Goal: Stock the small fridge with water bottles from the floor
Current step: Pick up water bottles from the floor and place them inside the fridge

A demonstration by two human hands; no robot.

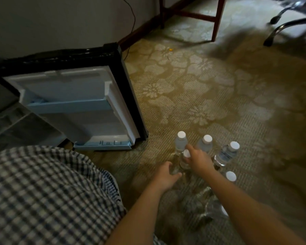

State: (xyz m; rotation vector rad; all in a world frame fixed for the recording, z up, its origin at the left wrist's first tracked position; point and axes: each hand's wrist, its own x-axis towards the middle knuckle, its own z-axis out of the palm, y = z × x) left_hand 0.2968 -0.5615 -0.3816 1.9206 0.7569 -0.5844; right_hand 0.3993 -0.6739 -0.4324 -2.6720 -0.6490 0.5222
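Several clear water bottles with white caps stand on the patterned carpet at lower centre. My right hand (198, 160) grips the neck of one bottle (185, 158) just under its cap. My left hand (167, 174) curls round the lower body of what looks like the same bottle. Other bottles stand close behind and to the right: one (181, 141), another (205, 143), a labelled one (227, 153). The small fridge's open door (74, 106) stands to the left, its inner shelves holding nothing. The fridge interior (12, 124) is dim at far left.
Two more bottles, one upright (230, 176) and one under my right forearm (223, 211), are beside crumpled plastic wrap (200, 204). My checked shirt (42, 195) fills the lower left. Wooden table legs (217, 18) and an office-chair base (286, 27) stand at the back.
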